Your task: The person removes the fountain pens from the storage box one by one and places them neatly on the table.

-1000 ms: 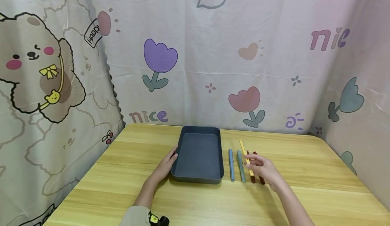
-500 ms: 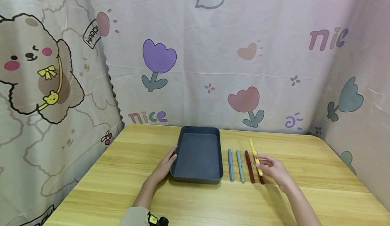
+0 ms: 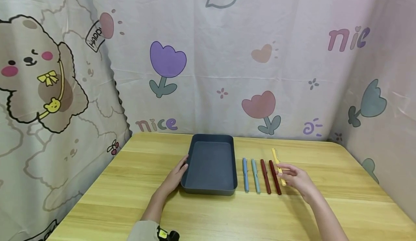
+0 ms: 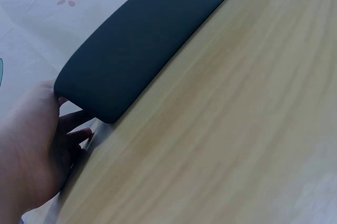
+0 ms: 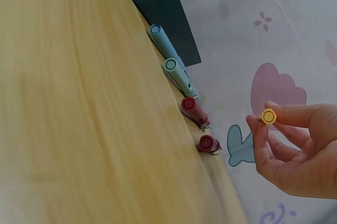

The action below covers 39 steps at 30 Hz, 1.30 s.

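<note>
My right hand [image 3: 297,179] pinches a yellow pen [image 3: 275,156] between thumb and fingers, just right of a row of pens. In the right wrist view, the yellow pen [image 5: 269,116] points end-on to the camera, raised off the table. The row holds a blue pen [image 3: 245,176], a light green pen [image 3: 255,177] and two dark red pens, the left one [image 3: 265,177] and the right one [image 3: 274,174]. On the left, my left hand [image 3: 173,177] rests its fingers against the side of a dark grey tray [image 3: 209,191]. Its fingertips are partly hidden in the left wrist view.
The wooden table [image 3: 208,219] carries the tray and the pens. A printed curtain [image 3: 211,60] hangs behind the table's back edge and along both sides. A black device [image 3: 169,234] is strapped at the left sleeve.
My right hand has carried the yellow pen rightward, from over the left dark red pen to beyond the right one, uncovering both. The left hand and tray have stayed in place.
</note>
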Motion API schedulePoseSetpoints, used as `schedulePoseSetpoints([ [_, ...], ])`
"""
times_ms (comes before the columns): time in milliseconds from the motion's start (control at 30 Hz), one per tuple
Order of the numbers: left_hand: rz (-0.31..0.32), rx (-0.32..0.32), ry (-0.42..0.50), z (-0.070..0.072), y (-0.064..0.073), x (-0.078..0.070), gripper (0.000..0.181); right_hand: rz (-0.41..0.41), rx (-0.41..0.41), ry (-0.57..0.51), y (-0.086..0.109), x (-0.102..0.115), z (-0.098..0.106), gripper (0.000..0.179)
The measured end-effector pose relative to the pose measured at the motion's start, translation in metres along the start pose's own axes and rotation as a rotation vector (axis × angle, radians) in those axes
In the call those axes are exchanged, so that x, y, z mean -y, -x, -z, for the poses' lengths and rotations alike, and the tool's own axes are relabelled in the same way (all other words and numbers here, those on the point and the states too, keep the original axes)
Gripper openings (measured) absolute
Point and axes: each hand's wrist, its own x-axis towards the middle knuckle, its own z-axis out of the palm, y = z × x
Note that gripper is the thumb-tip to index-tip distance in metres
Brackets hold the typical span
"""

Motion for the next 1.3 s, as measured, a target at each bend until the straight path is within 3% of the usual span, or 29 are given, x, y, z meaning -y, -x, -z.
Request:
schedulePoseSetpoints([
  [467,-0.002,-0.001,-0.007,0.000,-0.001,0.000,0.048,-0.027,-0.007,0.013,-0.002,-0.011,0.005,0.048],
  [700,-0.074,-0.001,-0.031,0.001,0.002,0.000,0.049,-0.052,-0.001,0.018,-0.001,-0.014,0.006,0.049],
  [933,-0.008,0.008,0.012,0.000,0.000,0.000,0.048,-0.057,0.001,0.030,-0.002,-0.022,0.011,0.051],
  [1300,-0.008,0.011,0.018,0.000,0.000,0.001,0.048,-0.073,0.017,0.042,-0.001,-0.028,0.018,0.052],
])
